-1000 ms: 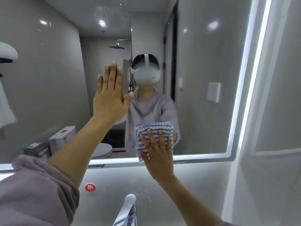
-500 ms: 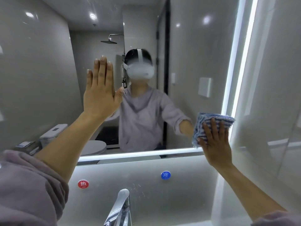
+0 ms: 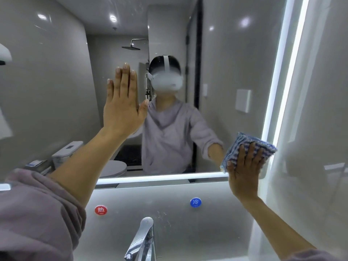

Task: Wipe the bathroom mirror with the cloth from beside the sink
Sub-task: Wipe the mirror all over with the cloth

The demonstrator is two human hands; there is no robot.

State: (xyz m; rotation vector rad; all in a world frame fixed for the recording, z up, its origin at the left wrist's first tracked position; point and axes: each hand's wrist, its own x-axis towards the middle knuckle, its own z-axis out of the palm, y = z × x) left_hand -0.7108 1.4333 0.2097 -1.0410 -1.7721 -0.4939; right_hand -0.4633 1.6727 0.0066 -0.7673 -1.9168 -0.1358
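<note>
Now the flat-fingered right hand (image 3: pixel 244 174) has slid the cloth (image 3: pixel 250 145) to the mirror (image 3: pixel 56 81)'s corner — bottom strip likely done — left hand (image 3: pixel 122 106) flat on glass.

Single head view, close, facing the mirror (image 3: pixel 226 72), tilted slightly down

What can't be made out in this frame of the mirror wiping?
All in the head view:
- cloth: its lower part is covered by the right hand, and the face against the glass is hidden.
- mirror: the top and left edges run out of frame, and the left hand covers the glass under it.
- faucet: the base is cut off by the bottom edge.
- red sticker: the small print is too small to read.
</note>
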